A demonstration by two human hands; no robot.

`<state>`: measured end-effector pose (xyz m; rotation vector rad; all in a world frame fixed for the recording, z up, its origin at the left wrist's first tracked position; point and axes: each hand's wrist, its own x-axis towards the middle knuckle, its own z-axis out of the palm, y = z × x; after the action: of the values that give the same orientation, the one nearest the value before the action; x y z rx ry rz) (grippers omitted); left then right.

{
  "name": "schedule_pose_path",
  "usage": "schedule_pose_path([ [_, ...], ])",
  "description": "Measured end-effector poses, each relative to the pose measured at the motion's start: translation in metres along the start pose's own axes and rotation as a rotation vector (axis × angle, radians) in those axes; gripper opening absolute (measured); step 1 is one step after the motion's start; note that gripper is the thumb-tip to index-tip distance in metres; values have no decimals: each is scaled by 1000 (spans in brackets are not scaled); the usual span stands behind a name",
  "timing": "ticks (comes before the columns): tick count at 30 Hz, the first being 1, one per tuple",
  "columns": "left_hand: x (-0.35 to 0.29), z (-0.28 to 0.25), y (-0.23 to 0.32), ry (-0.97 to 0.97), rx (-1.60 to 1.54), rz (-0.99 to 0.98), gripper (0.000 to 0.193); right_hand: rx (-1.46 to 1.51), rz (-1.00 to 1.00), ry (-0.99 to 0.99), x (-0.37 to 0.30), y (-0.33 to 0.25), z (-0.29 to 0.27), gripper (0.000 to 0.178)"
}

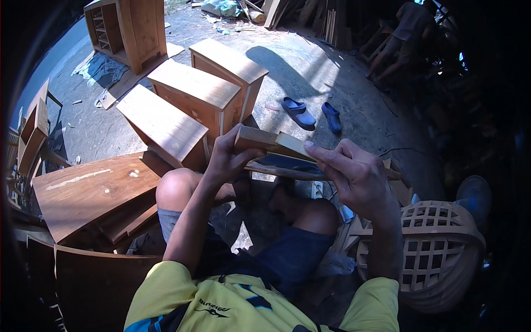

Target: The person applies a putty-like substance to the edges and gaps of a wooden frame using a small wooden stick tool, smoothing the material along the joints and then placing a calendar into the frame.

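Up in front of my knees, my left hand (228,159) is closed round one end of a brown wooden block (254,138). A paler, flat, narrow piece (294,145), perhaps wood or a sanding block, meets the block's right end. My right hand (354,170) pinches this piece at its far right end, index finger stretched along it and thumb below. Whether the two pieces are joined or merely touching, I cannot tell. Beneath them lies a wooden-edged thing with a dark middle (287,170), partly hidden by my hands.
Three wooden cabinets (166,124) stand ahead on the left, with a larger open-fronted cabinet (146,33) behind. Wooden panels (99,188) lie by my left knee. Blue clogs (298,113) rest on the ground. A latticed wooden piece (431,254) stands right; a person (409,30) is far right.
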<state>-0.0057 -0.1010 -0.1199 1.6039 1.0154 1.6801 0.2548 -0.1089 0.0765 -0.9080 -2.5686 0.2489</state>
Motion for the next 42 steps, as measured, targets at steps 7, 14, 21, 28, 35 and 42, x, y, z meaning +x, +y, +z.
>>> schedule_pose_path([
  [7,0,-1,2,-12,-15,8,31,-20,-11,-50,5,2,0,35],
  [14,-2,-3,-1,-23,26,-5,31,-53,14,-60,0,8,-13,37],
  [21,-1,-2,2,-16,22,-8,31,5,-50,77,-3,4,17,40],
  [28,-1,-1,1,-14,-1,-3,31,-70,-54,163,-5,12,26,42],
  [35,-2,-1,5,-5,3,6,30,30,10,1,-9,-5,12,39],
  [42,-2,-1,-1,-39,26,10,29,-18,26,-58,0,-6,-13,34],
])
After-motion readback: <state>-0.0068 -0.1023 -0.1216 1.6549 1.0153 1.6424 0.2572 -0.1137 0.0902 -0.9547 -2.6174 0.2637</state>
